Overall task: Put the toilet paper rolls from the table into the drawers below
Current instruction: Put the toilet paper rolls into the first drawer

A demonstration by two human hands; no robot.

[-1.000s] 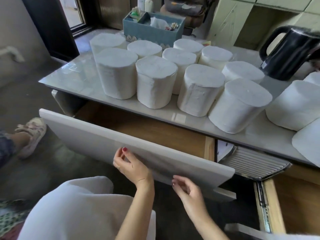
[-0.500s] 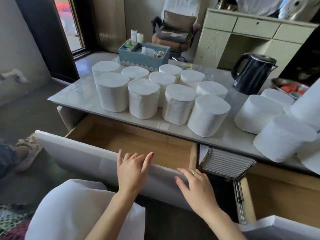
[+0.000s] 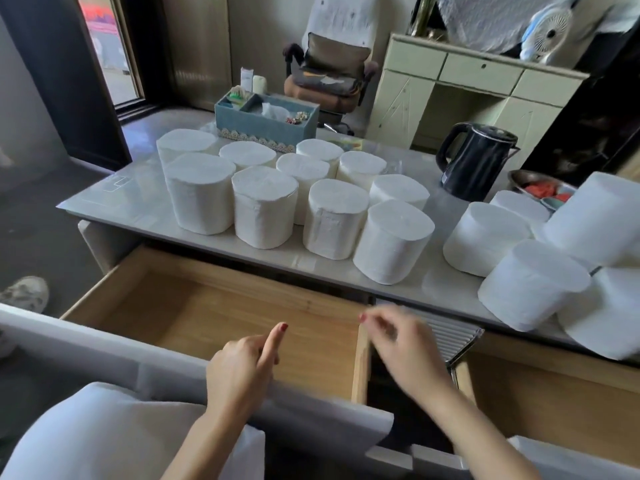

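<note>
Several white toilet paper rolls point(image 3: 265, 206) stand upright in a cluster on the pale table top point(image 3: 114, 199); more rolls point(image 3: 533, 284) are piled at the right edge. Below, the left wooden drawer point(image 3: 214, 306) is pulled out and has nothing in it. A second drawer point(image 3: 547, 396) is open at the right. My left hand point(image 3: 242, 368) hovers over the left drawer's white front panel, index finger out, holding nothing. My right hand point(image 3: 405, 348), blurred, is raised above the gap between the drawers with loosely curled, empty fingers.
A black kettle point(image 3: 476, 161) and a blue organiser box point(image 3: 265, 119) stand at the table's back. A dish with red items point(image 3: 540, 190) sits at the right. A ribbed metal tray point(image 3: 446, 336) hangs under the table between the drawers. Someone's shoe point(image 3: 24, 294) is at left.
The left drawer has been pulled further out. Both hands have come off its front panel and lifted above it. The view has tilted up.
</note>
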